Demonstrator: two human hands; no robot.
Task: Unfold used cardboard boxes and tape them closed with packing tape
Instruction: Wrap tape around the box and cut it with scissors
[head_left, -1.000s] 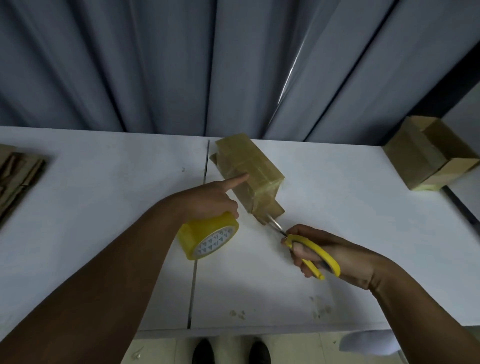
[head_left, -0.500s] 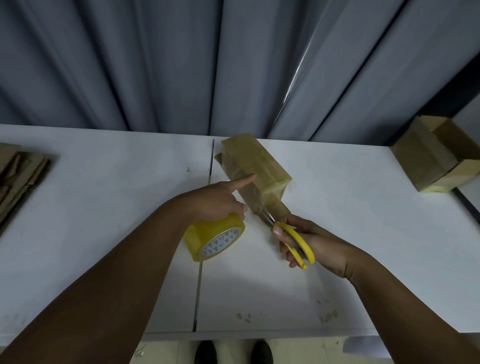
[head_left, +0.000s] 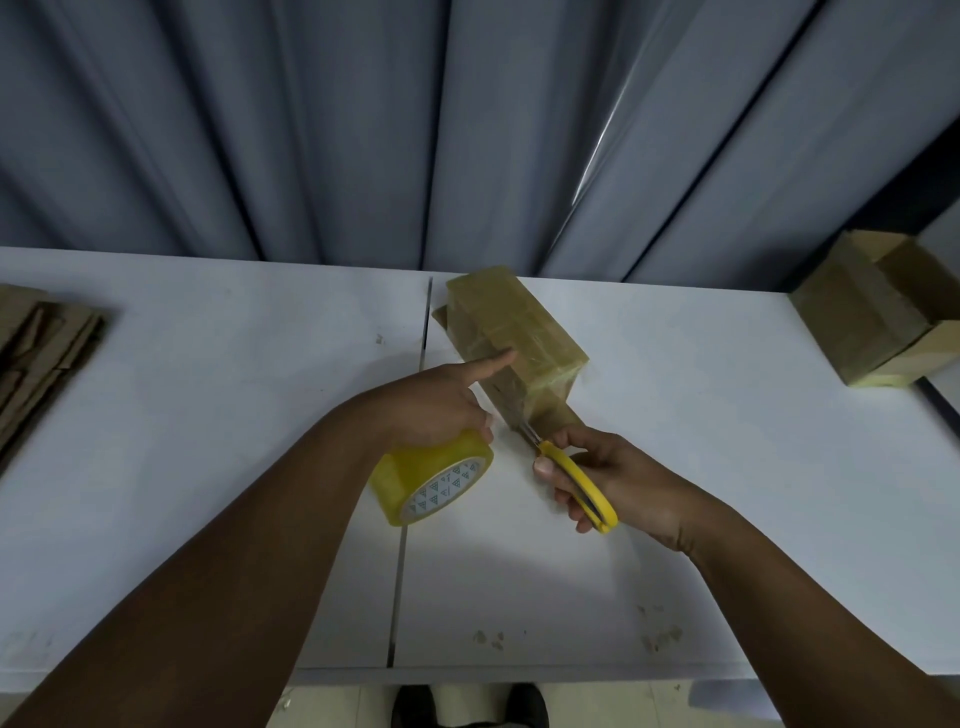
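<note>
At the bottom centre of the frame I see the toes of two dark shoes (head_left: 467, 706) on a pale floor, just below the near edge of the white table (head_left: 208, 467). A few cardboard crumbs (head_left: 660, 636) lie on the table towards the lower right. Both bare forearms reach up from the lower corners. Just left of centre, the left hand (head_left: 431, 410) has its lower fingers curled over the yellow tape roll (head_left: 431, 478), which stands tilted on the table across the seam between the two tabletops. That hand's index finger (head_left: 493, 361) is stretched straight and touches the side of the taped cardboard box (head_left: 514, 332). Right of centre, the right hand (head_left: 613, 478) grips the yellow-handled scissors (head_left: 576, 483), fingers through the loops. The blades point up-left and meet the near end of the box; I cannot tell how far apart they are. The box itself lies slantwise just above centre, glossy with tape, near the far edge of the table. At the left edge sits a stack of flattened cardboard (head_left: 36, 353). At the upper right a second box (head_left: 872, 312) stands well apart. Grey curtain folds (head_left: 363, 130) fill the top half
</note>
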